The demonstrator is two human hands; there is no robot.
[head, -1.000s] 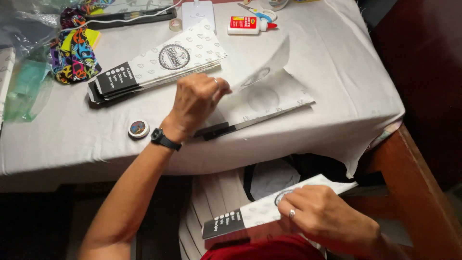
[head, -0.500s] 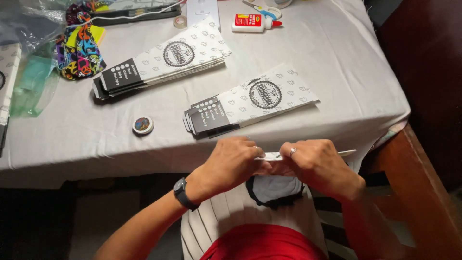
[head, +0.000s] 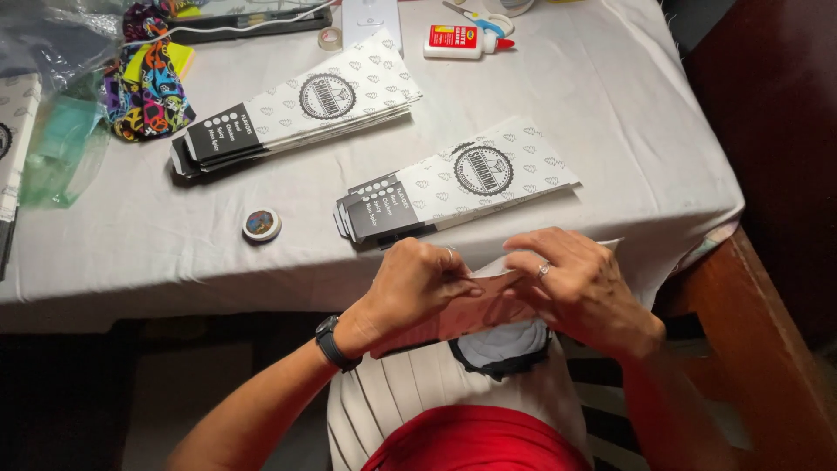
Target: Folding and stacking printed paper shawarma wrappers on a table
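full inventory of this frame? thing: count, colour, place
paper sleeve stacks: two, white with black ends, table centre
round tin: one, dark lid, left of the near stack
glue bottle: one, white and red, far edge
tape roll: one, clear, far edge
patterned cloth: one, multicolour, far left
tablecloth: one, grey-white, over the table
paper sleeve: one, pale, held at the near edge
wristwatch: one, black, left wrist
left hand: grips the held sleeve
right hand: grips the same sleeve
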